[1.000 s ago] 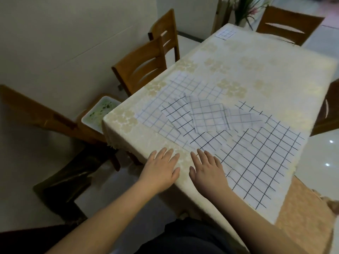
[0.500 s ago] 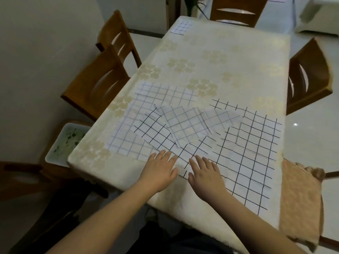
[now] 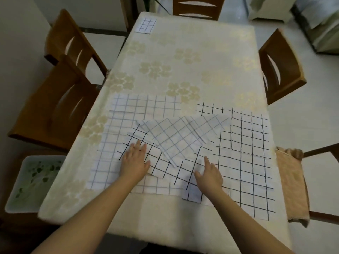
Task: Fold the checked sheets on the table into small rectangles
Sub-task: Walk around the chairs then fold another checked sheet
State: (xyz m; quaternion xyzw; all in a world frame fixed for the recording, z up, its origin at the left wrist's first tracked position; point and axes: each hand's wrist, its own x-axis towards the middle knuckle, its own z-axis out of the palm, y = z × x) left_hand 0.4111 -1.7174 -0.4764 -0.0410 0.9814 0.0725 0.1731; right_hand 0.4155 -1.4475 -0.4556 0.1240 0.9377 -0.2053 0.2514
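A: While the head view looks down, where are the checked sheets (image 3: 244, 162)?
B: Overlapping, unfolded, on the near half of the table (image 3: 183, 52); one small folded sheet (image 3: 146, 25) at the far left corner.
A: Hands?
B: Left hand (image 3: 134, 163) lies flat on a bold-lined sheet, fingers straight, gripping nothing. Right hand (image 3: 209, 174) rests on the sheets, fingers extended, holding nothing.
A: Else?
B: Wooden chairs (image 3: 55, 110) around, tray (image 3: 33, 182) near left.
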